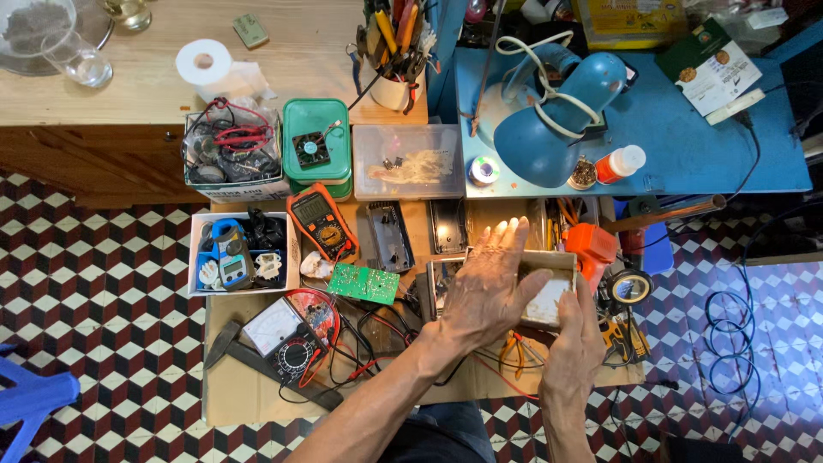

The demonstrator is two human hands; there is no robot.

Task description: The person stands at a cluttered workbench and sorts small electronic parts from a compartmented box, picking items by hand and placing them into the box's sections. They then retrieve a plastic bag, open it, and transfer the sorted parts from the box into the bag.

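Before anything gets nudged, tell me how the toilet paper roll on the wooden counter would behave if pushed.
The toilet paper roll looks light and soft, so it would probably slide or dent easily. It seems to lie with its core showing, so it may roll. Its loose tail could drag and unwind.

my left hand [487,287] — bare, no glove or ring | my right hand [573,347] — bare too | forearms uncovered, no sleeves | dark trousers at my lap
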